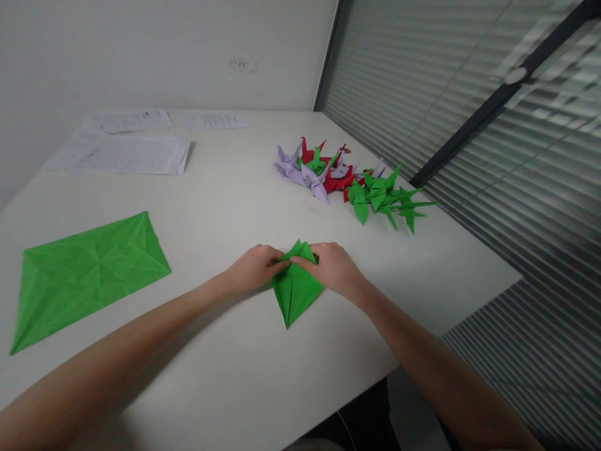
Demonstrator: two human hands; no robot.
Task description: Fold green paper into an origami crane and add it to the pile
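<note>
A partly folded sheet of green origami paper (295, 289) lies in front of me, diamond-shaped with its lower point toward me. My left hand (257, 268) pinches its upper left edge, thumb on top. From the other side, my right hand (335, 266) grips the upper right edge, its thumb pressed on the paper near the left thumb. Small pointed flaps stick up between the hands. The fingers underneath the paper are hidden. Off to the left rests an unfolded green sheet (96, 269) covered in crease lines.
Folded paper cranes lie in a heap at the back right: purple (315, 180), red (337, 180) and green (378, 194). Printed papers (134, 155) are stacked at the back left of the white table (211, 207). Window blinds (422, 81) border the right side.
</note>
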